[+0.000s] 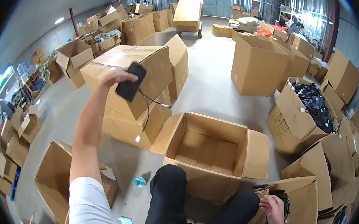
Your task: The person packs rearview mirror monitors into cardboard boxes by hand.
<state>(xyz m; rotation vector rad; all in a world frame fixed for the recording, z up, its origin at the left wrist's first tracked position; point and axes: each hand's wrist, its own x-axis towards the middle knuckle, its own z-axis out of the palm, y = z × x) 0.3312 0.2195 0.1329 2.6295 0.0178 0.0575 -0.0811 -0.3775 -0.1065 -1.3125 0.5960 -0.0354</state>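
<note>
My left hand [119, 76], arm stretched forward, grips a flat black rectangular device [131, 81] by its upper end. Two thin dark cables hang from the device, one ending in a white plug [137, 138]. Behind it stand stacked cardboard boxes [135, 56], the upper one taped shut on top. My right hand [272, 207] is low at the right, its fingers curled together at the edge of an open carton [299, 187] with dark things inside. Whatever those fingers hold, if anything, is hidden. Between my knees and the stack sits an open carton [208, 149], its bare inside bottom showing.
At the right stands a carton full of black cabled devices [314, 105]. A tall open box [260, 67] is beyond it. Another open carton [56, 176] lies by my left arm. A small light-blue roll [139, 182] rests on the floor. Far back, a person stands behind a loaded cart [187, 12].
</note>
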